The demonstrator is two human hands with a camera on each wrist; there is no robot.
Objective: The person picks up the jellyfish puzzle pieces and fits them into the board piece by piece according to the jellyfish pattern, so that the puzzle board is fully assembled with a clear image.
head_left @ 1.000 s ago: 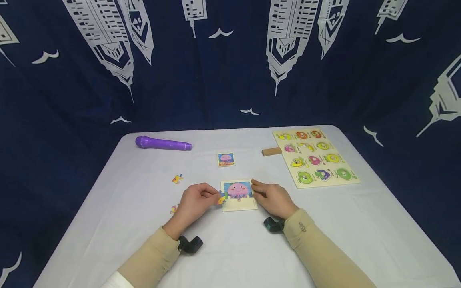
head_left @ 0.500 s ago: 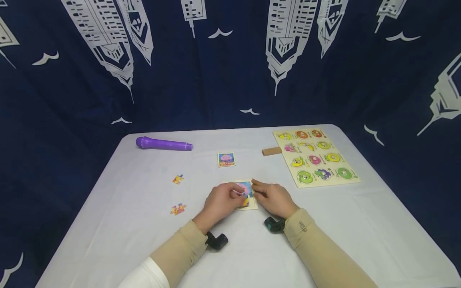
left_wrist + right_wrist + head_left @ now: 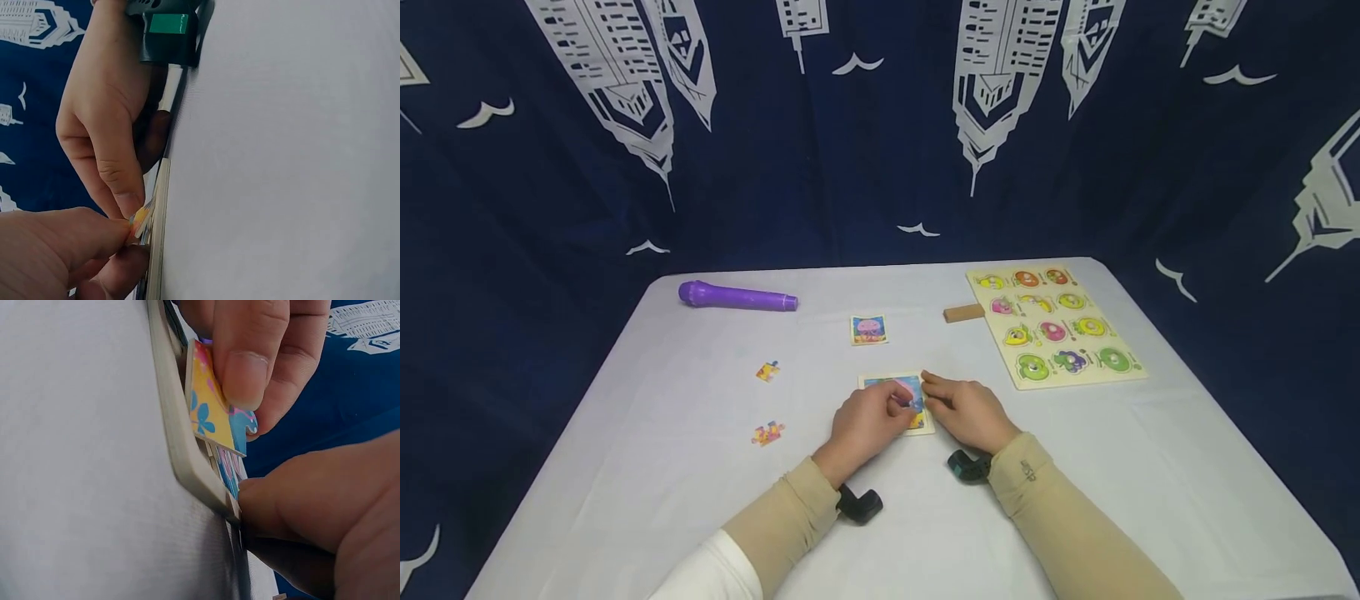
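Note:
My left hand (image 3: 868,421) pinches a jigsaw piece, yellow and blue with a blue flower, between thumb and fingers. In the right wrist view the jigsaw piece (image 3: 215,403) is tilted over the puzzle tray, close inside its raised rim. The small cream puzzle tray (image 3: 928,430) lies flat with a pink jellyfish picture, partly covered by the left hand. My right hand (image 3: 972,414) holds the tray's right edge, its thumb at the near side and a finger at the far corner. To the left lie two loose jigsaw pieces, an upper piece (image 3: 767,372) and a lower piece (image 3: 768,433).
A small jellyfish picture card (image 3: 868,331) lies behind the tray. At the back left is a purple toy microphone (image 3: 737,297). A fruit puzzle board (image 3: 1056,327) lies at the right, with a brown wooden block (image 3: 963,313) against its left edge.
My left hand has carried the jigsaw piece rightward from the tray's left edge to its lower right part, uncovering the lower loose piece. The right hand stays at the tray's edge.

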